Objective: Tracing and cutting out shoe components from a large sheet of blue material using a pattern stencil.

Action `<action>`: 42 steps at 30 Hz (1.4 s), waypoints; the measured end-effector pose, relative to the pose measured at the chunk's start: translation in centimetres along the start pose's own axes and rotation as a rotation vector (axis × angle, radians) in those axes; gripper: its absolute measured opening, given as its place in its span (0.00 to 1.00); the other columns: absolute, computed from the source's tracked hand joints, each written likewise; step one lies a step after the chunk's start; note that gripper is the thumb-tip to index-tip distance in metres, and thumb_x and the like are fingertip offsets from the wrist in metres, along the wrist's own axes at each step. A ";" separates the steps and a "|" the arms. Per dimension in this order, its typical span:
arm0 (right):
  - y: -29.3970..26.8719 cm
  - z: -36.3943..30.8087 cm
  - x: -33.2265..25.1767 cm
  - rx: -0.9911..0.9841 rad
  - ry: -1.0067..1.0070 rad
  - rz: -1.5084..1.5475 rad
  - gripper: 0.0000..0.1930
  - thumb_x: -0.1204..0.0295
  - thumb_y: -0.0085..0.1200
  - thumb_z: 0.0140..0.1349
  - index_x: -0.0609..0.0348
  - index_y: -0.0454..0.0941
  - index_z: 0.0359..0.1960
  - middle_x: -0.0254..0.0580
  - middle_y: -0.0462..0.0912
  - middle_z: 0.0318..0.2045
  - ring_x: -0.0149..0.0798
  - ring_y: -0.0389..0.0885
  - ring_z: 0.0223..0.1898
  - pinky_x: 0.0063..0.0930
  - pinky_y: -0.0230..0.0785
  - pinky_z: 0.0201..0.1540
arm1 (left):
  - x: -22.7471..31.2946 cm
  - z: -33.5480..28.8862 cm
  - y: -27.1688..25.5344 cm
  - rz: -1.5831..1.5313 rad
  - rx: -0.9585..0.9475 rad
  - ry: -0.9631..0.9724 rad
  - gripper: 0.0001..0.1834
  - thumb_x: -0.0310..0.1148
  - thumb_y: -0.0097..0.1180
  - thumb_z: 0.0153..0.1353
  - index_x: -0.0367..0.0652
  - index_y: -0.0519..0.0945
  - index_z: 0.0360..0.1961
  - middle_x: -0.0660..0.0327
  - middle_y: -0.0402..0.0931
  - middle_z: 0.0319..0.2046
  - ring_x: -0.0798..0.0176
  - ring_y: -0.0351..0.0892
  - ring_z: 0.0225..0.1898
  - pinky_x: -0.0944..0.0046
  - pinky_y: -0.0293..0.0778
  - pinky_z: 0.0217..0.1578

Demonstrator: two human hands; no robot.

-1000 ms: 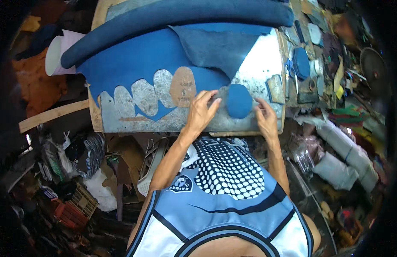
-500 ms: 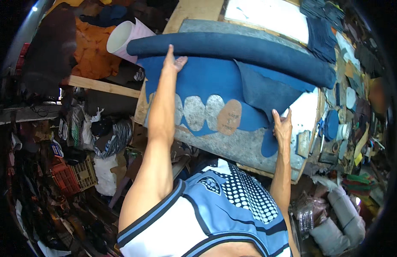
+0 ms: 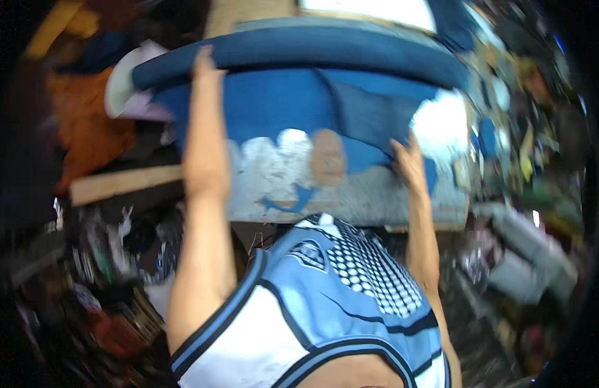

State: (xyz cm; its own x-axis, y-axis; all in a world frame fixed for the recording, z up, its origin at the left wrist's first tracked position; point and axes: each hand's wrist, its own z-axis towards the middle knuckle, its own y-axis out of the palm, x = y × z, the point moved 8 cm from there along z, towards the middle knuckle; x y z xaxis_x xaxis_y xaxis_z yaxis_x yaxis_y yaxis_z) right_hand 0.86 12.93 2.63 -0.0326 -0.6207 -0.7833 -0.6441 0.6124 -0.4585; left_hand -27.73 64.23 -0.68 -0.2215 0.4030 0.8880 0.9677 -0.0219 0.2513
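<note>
A long roll of dark blue leather [image 3: 325, 48] lies across the far side of the work table, and its unrolled blue sheet [image 3: 267, 100] spreads toward me. My left hand [image 3: 209, 63] reaches to the roll's left part, fingers stretched out over it, slightly blurred. One flap of the sheet [image 3: 370, 116] is folded over on the right, its greyer side up. Beside the flap's near corner is my right hand [image 3: 409, 165], thumb and fingers apart. A brown oval template [image 3: 328, 157] rests at the sheet's near edge, right of rounded cut-outs showing the grey board [image 3: 358, 200].
A white bucket-like tube [image 3: 121, 84] stands at the roll's left end. Orange hides [image 3: 92, 123] hang at far left, above a wooden beam [image 3: 128, 184]. Dark blue pieces [image 3: 451, 26] are stacked at back right. Wrapped bundles [image 3: 516, 275] lie at lower right.
The view has swung, so the table sits more level and higher left. My left hand has moved further onto the roll. The flap lies lower by my right hand. Everything is blurrier.
</note>
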 end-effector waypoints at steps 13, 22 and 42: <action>1.3 -2.5 -1.3 0.278 -0.168 -0.409 0.30 0.71 0.51 0.66 0.67 0.60 0.69 0.73 0.69 0.60 0.68 0.72 0.59 0.51 0.67 0.60 | -8.6 -16.5 8.9 1.165 -0.275 0.475 0.45 0.64 0.49 0.64 0.30 0.70 0.64 0.34 0.58 0.68 0.33 0.51 0.72 0.40 0.45 0.71; -4.1 -3.0 1.0 0.375 -0.164 -0.402 0.32 0.58 0.53 0.67 0.68 0.66 0.66 0.65 0.75 0.54 0.55 0.77 0.53 0.43 0.72 0.53 | -16.7 -30.3 21.2 0.718 -0.880 0.201 0.43 0.45 0.59 0.60 0.31 0.57 0.70 0.32 0.63 0.65 0.34 0.55 0.71 0.47 0.55 0.69; -12.1 -7.7 0.8 0.417 -0.032 -0.015 0.28 0.61 0.56 0.67 0.68 0.71 0.63 0.61 0.80 0.54 0.43 0.80 0.54 0.32 0.73 0.53 | -23.9 -48.7 23.5 0.873 -1.144 1.022 0.24 0.43 0.50 0.67 0.35 0.74 0.57 0.41 0.74 0.55 0.37 0.72 0.58 0.41 0.66 0.59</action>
State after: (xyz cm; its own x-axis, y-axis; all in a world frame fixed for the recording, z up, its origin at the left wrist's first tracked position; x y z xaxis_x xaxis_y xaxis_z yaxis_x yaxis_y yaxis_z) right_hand 2.73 1.25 10.85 0.0028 -0.6195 -0.7850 -0.2797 0.7532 -0.5954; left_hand -5.60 9.49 2.79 -0.1468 -0.7466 0.6489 0.3716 -0.6496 -0.6633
